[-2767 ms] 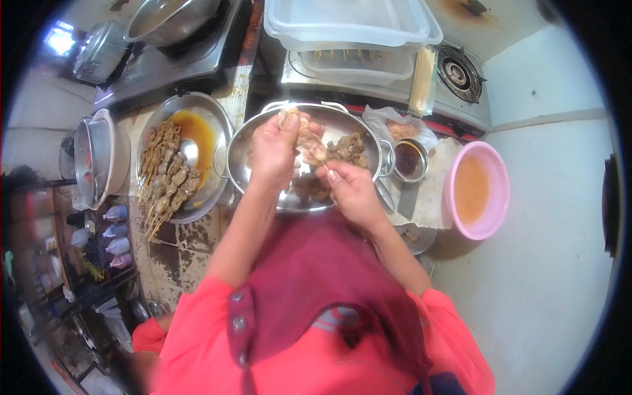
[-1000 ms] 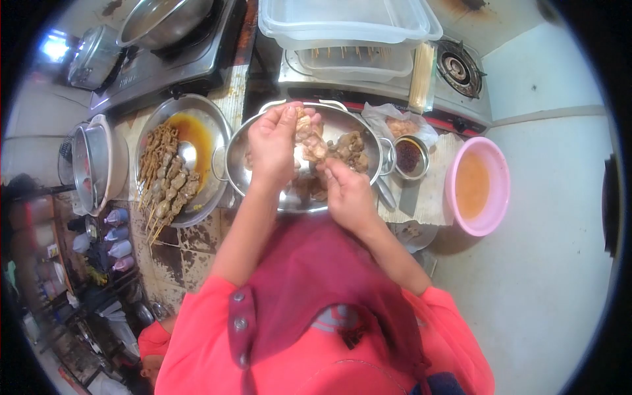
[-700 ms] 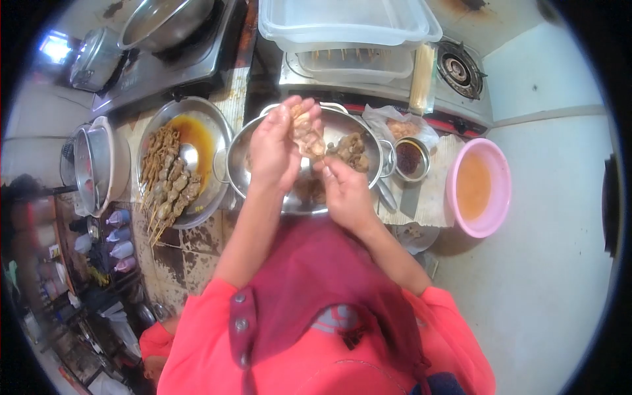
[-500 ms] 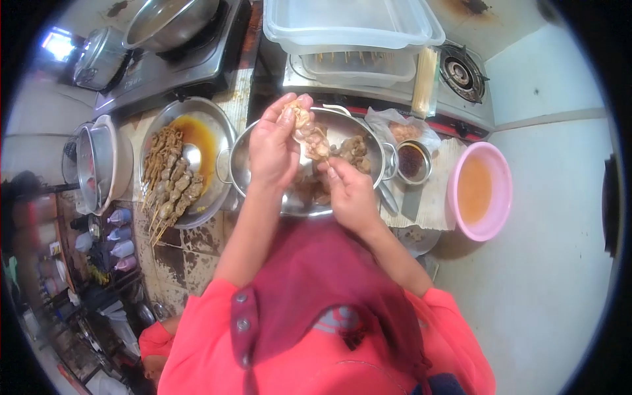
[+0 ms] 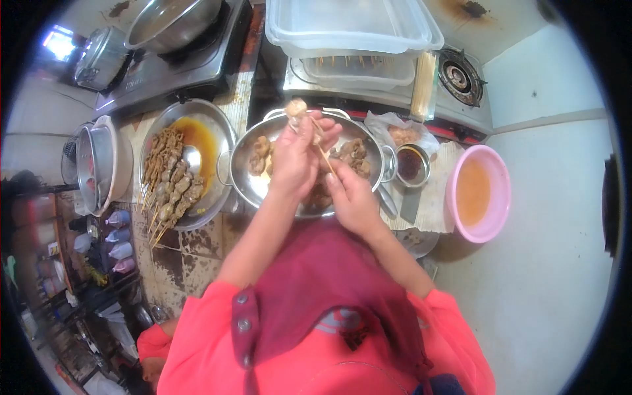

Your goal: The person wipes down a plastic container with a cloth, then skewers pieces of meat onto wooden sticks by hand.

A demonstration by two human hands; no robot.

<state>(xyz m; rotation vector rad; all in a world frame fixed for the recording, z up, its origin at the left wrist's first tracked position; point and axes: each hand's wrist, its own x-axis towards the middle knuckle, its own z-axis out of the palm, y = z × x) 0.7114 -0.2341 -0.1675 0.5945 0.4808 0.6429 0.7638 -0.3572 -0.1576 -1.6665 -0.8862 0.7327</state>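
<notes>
Over a steel pan (image 5: pixel 245 179) with two side handles, both my hands are on one skewer (image 5: pixel 326 160). Around the pale meat (image 5: pixel 296 108) threaded on its upper part, my left hand (image 5: pixel 296 155) is closed, and a piece sticks out past the fingertips. My right hand (image 5: pixel 353 197) pinches the bare lower end of the stick. Brown meat pieces (image 5: pixel 353 155) lie in the pan at the right, with more at the left (image 5: pixel 260 158) and under my hands. Left of the pan, a steel tray (image 5: pixel 224 125) holds finished-looking meat skewers (image 5: pixel 172 184), a spoon and orange-brown liquid.
A pink basin (image 5: pixel 501 191) of orange liquid, a tin of dark sauce (image 5: pixel 411 164), a plastic bag (image 5: pixel 428 138) and a knife are at the right. Clear plastic containers (image 5: pixel 355 39) and stick bundles (image 5: pixel 423 85) stand behind, near stoves. Another person's red sleeve (image 5: pixel 155 342) shows lower left.
My left hand has closed further round the meat and moved slightly right and down. More of the bare stick shows between my hands, and the meat now points up past my left fingers.
</notes>
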